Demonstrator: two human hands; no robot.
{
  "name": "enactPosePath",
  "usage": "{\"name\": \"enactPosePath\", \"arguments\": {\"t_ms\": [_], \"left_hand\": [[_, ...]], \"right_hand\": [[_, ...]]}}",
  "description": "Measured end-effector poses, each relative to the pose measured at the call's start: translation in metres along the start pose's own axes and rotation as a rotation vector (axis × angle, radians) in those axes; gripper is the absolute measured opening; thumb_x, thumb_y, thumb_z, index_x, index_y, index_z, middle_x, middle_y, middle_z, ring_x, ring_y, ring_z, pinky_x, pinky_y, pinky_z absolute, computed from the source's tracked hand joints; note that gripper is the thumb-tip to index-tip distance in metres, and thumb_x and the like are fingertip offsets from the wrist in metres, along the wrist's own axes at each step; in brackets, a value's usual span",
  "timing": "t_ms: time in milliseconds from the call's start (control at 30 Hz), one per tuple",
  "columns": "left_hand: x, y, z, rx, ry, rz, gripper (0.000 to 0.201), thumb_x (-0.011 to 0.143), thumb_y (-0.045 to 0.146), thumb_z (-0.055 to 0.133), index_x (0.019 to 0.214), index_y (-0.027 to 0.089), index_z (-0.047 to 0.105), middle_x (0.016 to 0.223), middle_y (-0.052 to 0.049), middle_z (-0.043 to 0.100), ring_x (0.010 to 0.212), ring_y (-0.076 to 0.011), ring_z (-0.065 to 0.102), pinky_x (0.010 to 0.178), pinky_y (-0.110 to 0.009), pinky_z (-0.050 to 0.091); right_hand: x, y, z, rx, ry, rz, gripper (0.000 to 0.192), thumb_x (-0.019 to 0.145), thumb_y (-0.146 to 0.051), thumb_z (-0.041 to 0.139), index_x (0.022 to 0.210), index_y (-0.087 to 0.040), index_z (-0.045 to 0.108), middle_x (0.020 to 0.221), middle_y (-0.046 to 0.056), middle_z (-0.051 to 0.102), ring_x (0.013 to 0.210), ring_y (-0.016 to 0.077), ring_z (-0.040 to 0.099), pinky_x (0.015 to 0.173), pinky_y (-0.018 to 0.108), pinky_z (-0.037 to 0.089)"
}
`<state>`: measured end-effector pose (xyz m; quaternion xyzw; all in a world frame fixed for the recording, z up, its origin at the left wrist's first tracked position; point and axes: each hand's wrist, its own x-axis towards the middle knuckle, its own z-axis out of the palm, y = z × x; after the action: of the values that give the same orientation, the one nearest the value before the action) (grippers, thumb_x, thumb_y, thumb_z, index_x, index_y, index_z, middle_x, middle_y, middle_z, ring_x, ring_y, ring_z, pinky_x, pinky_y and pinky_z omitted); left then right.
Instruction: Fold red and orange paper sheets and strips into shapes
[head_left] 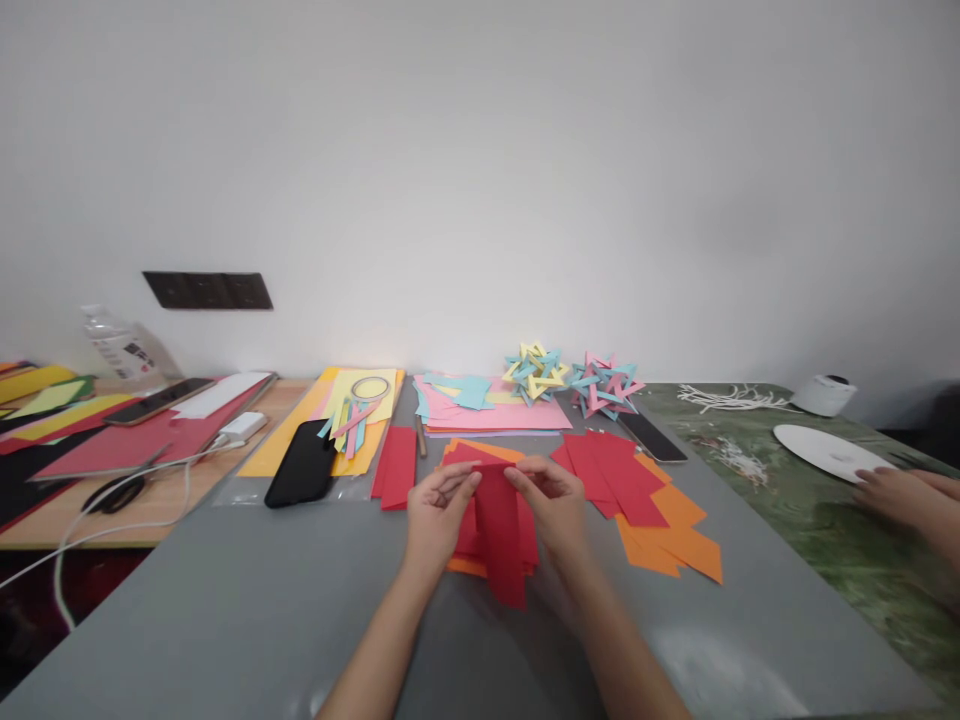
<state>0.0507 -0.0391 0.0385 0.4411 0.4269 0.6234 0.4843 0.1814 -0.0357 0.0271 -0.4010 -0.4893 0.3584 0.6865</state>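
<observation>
Both the left hand [436,510] and right hand [551,500] pinch a matte red paper strip [501,535], seemingly creased lengthwise.

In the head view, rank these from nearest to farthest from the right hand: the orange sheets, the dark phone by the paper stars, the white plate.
From the right hand:
1. orange sheets, just to its right.
2. dark phone, farther back and right.
3. white plate, far right on the green surface.

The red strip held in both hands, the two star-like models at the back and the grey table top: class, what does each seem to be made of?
Red strip: matte coloured paper, it seems; thin, flat, sharply creased.
Star-like models: apparently interlocked folded paper strips in yellow, blue and pink.
Grey table top: smooth, slightly glossy, perhaps laminate or a plastic sheet; it shows soft reflections.
</observation>
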Motion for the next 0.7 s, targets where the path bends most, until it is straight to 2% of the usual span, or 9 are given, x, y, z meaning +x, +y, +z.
{"name": "enactPosePath", "arguments": {"t_ms": [267,700], "left_hand": [[-0.001,0.0,0.0,-0.034,0.006,-0.05,0.026,0.055,0.027,0.07,0.076,0.012,0.064,0.076,-0.008,0.069,0.073,-0.0185,0.064,0.068,-0.026,0.051],[-0.001,-0.001,0.0,-0.037,0.01,-0.07,0.024,0.056,0.026,0.069,0.074,0.012,0.065,0.069,-0.006,0.069,0.069,-0.0173,0.064,0.061,-0.023,0.051]], "right_hand": [[0.0,-0.005,-0.001,0.009,-0.042,-0.059,0.01,0.066,-0.023,0.062,0.058,-0.019,0.057,0.061,-0.001,0.055,0.06,0.0122,0.05,0.057,0.025,0.041],[-0.001,-0.01,-0.003,-0.153,-0.036,-0.128,0.008,0.069,-0.027,0.058,0.069,-0.019,0.061,0.071,0.003,0.06,0.067,0.0149,0.055,0.059,0.026,0.044]]}}
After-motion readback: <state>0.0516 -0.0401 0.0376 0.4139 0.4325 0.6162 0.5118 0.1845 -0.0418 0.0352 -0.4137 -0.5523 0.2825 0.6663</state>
